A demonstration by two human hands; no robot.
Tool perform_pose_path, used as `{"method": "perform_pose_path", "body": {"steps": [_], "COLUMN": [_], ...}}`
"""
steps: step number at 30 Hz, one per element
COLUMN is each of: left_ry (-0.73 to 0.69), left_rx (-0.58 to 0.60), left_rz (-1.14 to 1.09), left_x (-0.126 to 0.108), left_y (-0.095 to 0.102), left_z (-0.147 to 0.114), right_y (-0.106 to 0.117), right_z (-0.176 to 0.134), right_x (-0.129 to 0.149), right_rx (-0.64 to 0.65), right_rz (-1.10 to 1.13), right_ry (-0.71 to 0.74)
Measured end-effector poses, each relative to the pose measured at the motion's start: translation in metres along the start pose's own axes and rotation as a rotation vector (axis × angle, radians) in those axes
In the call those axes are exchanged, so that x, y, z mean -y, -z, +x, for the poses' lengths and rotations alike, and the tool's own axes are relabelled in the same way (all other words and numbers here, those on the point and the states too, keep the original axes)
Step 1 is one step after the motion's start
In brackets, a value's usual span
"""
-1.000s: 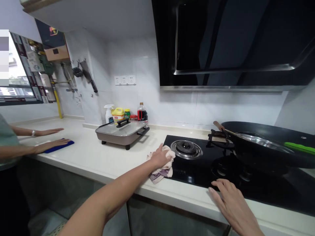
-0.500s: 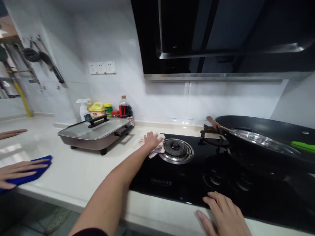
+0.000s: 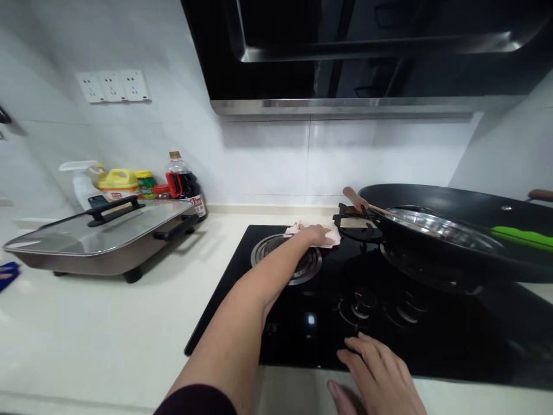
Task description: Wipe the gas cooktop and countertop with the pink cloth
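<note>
My left hand [image 3: 318, 234] presses a pale pinkish cloth [image 3: 333, 235] onto the black glass stove [image 3: 298, 328], at the back right of the left burner [image 3: 264, 249]. My forearm crosses over part of that burner. By the stove's front edge rests my right hand [image 3: 380, 377], its fingers spread and holding nothing, just below the two control knobs [image 3: 363, 302]. A large black wok [image 3: 449, 199] stands on the right side. Inside it lie a shiny metal piece and a wooden-handled utensil [image 3: 356, 199].
An electric pan with a glass lid [image 3: 99, 230] stands on the counter at left. Behind it are a spray bottle [image 3: 82, 181], a yellow jug [image 3: 118, 181] and a dark sauce bottle [image 3: 185, 181]. Overhead hangs a range hood [image 3: 367, 75]. Another person's blue cloth [image 3: 7, 274] shows at the far left.
My left hand has slid the cloth rightward, from left of the burner to its back right. The view has turned right, so the other person's hands have mostly left it. My right hand stays near the edge.
</note>
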State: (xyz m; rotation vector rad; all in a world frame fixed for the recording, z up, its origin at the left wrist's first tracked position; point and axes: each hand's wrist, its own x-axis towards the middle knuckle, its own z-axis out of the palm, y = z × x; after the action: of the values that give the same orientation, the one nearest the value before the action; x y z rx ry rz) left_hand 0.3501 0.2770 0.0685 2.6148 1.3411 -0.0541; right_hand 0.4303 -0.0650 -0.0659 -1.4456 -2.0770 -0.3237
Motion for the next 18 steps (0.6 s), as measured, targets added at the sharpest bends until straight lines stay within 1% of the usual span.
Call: {"method": "perform_pose_path", "body": {"steps": [3, 7, 11, 14, 18], "left_ry": [-0.092, -0.197, -0.258, -0.291, -0.287], "left_rx": [-0.001, -0.028, -0.061, -0.089, -0.132], "left_rz": [0.010, 0.024, 0.037, 0.043, 0.018], "left_x": [-0.021, -0.043, -0.061, -0.066, -0.062], "left_y": [-0.013, -0.028, -0.038, -0.041, -0.046], "left_z": [-0.017, -0.053, -0.093, -0.123, -0.161], "right_y": [0.009, 0.017, 0.020, 0.023, 0.028], "right_z": [0.006, 0.014, 0.019, 0.021, 0.022], "right_x": [0.007, 0.016, 0.024, 0.029, 0.034], "right_rx": [0.003, -0.030, -0.086, -0.084, -0.078], "right_rz": [0.017, 0.048, 0.069, 0.076, 0.106], "right_ry": [-0.034, -0.067, -0.101, -0.119, -0.141]}}
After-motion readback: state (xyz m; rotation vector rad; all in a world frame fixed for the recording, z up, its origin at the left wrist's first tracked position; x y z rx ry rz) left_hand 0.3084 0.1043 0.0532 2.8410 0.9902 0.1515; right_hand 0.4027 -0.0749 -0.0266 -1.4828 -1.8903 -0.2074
